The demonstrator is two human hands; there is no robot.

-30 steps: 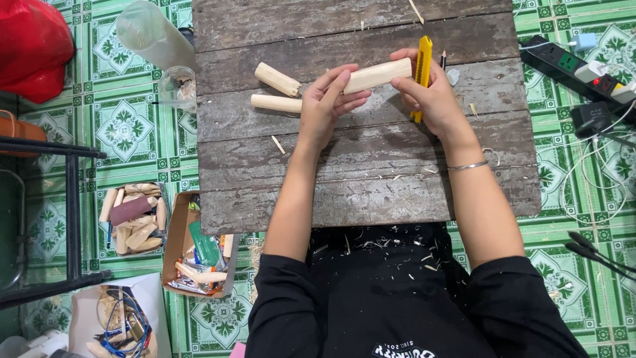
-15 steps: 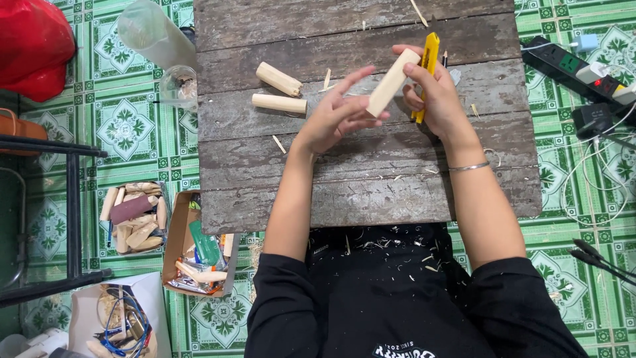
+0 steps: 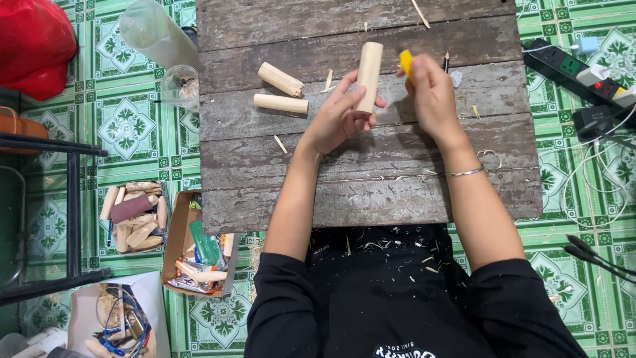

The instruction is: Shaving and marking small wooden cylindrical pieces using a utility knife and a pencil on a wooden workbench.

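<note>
My left hand (image 3: 340,116) grips a pale round wooden dowel (image 3: 370,73) and holds it upright over the weathered plank board (image 3: 371,179). My right hand (image 3: 430,93) is closed around a yellow utility knife (image 3: 405,63), just right of the dowel; only the knife's yellow top shows. Two shorter wooden dowel pieces (image 3: 281,91) lie on the board to the left of my left hand. Wood shavings are scattered over the board and over my black shirt.
Cardboard boxes (image 3: 197,245) with wood pieces and tools sit on the green tiled floor at the left. A clear bottle (image 3: 154,32) and a glass (image 3: 179,86) stand by the board's left edge. A power strip (image 3: 576,69) with cables lies at the right.
My left hand has turned the dowel from lying across the board to standing upright. My right hand has drawn the knife in, so less of it shows.
</note>
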